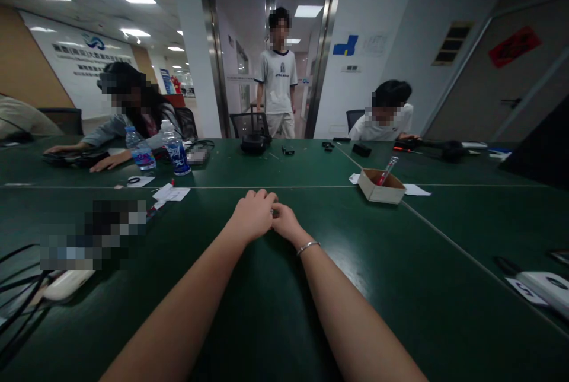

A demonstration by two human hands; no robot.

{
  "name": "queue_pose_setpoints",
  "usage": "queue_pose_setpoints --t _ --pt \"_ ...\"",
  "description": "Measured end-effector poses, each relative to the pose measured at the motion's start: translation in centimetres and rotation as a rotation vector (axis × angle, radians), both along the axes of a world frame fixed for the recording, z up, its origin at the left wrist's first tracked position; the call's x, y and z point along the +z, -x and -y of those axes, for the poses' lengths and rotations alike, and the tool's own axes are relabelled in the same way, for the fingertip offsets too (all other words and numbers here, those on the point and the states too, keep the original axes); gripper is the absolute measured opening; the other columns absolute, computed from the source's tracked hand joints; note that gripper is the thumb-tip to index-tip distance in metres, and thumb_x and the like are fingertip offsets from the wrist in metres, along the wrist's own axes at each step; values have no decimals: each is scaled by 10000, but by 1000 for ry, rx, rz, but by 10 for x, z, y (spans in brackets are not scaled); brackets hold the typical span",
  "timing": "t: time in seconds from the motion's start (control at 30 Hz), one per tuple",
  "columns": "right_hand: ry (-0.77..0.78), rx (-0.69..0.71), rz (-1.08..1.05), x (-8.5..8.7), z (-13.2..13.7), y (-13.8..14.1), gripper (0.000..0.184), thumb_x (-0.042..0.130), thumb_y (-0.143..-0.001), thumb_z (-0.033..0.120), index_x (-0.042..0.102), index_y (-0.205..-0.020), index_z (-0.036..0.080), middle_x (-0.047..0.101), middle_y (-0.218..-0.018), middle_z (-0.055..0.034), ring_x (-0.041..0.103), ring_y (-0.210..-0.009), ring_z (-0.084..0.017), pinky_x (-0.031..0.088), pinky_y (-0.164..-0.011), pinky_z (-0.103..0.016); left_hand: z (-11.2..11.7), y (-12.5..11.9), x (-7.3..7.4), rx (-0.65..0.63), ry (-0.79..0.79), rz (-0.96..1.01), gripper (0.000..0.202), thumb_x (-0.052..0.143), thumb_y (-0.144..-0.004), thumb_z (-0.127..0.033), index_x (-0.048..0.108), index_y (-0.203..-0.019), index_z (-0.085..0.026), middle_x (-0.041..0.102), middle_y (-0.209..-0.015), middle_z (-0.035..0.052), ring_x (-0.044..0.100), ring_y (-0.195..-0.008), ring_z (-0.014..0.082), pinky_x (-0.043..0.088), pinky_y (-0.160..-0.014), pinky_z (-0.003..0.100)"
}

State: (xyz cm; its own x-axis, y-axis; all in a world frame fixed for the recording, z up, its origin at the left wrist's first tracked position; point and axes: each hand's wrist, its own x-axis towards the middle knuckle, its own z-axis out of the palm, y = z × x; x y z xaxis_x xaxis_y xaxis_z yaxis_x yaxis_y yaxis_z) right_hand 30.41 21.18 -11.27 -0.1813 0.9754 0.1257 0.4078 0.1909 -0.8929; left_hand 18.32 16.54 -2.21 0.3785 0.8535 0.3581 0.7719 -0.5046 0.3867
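Observation:
Both my arms stretch forward over the dark green table [311, 311]. My left hand [252, 215] is closed in a loose fist and meets my right hand [285, 223] at the fingertips in the middle of the table. My right hand is also closed, its fingers pinched against the left; a tiny pale thing seems to sit between them, too small to name. A silver bracelet [308, 246] circles my right wrist. A small open cardboard box [381, 187] holding a red-and-clear tube stands to the right, beyond my hands.
Two water bottles [175, 148] and paper slips stand at the left. One person sits far left, another sits far right, a third stands in the doorway. Black cables and a white device [66, 284] lie near left; another white device [549, 287] lies near right.

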Motion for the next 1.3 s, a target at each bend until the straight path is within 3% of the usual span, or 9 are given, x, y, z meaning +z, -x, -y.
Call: queue_pose_setpoints --t 0.1,0.2,0.27,0.37,0.67,0.8,0.93,1.2,1.3 --pt "14 -48 -10 0 -3 -2 270 597 -631 -35 664 -835 128 641 -693 5 582 -577 -128 427 -505 -179 -23 -1 -25 -24 124 12 386 488 -736 -40 612 -1049 -230 581 -1085 84 550 -1016 243 441 -907 357" --pt "61 -76 -10 2 -4 -2 238 581 -633 -39 648 -792 125 623 -632 14 576 -559 -129 412 -489 -179 -25 4 -48 -43 99 90 349 485 -774 -71 602 -1059 -236 579 -1075 64 557 -1005 215 447 -889 325" --pt "92 -88 -2 4 -3 -2 231 585 -651 -22 640 -822 123 591 -586 30 551 -505 -116 404 -467 -179 -24 7 -55 -25 67 114 275 485 -821 -116 607 -1036 -236 593 -1041 52 564 -982 208 451 -867 322" --pt "105 -84 -23 7 -1 -1 227 584 -681 1 634 -867 121 556 -547 46 520 -450 -102 397 -441 -175 -25 8 -55 -10 51 116 216 485 -852 -141 619 -998 -228 612 -989 47 575 -941 202 450 -835 317" --pt "143 -96 -138 9 1 -3 229 490 -662 -36 619 -755 130 509 -446 63 479 -385 -88 331 -374 -155 -30 1 -51 3 64 225 85 559 -813 -170 615 -857 -216 641 -920 29 596 -842 181 457 -751 292" --pt "142 -106 -138 10 3 -2 218 508 -654 -33 599 -759 135 510 -434 69 480 -377 -88 336 -372 -152 -32 1 -53 -13 123 280 156 619 -787 -196 618 -939 -231 655 -915 29 606 -864 188 464 -754 292" --pt "161 -122 -166 8 1 -2 201 521 -671 -37 581 -757 135 525 -443 64 497 -384 -92 350 -374 -152 -36 -4 -55 -29 118 293 141 626 -778 -190 635 -907 -247 649 -865 10 599 -857 188 469 -779 308" --pt "123 -114 -138 3 1 0 194 652 -712 30 620 -877 127 587 -576 33 511 -413 -79 397 -393 -154 -50 8 -80 163 -32 811 182 478 -848 -143 569 -999 -188 526 -972 47 616 -847 135 520 -788 269" --pt "42 -94 -148 -1 2 -1 203 629 -752 86 619 -944 152 579 -595 39 535 -435 -85 414 -391 -147 -53 17 -92 149 12 850 231 469 -846 -140 534 -1064 -186 502 -995 44 625 -804 125 532 -735 259"
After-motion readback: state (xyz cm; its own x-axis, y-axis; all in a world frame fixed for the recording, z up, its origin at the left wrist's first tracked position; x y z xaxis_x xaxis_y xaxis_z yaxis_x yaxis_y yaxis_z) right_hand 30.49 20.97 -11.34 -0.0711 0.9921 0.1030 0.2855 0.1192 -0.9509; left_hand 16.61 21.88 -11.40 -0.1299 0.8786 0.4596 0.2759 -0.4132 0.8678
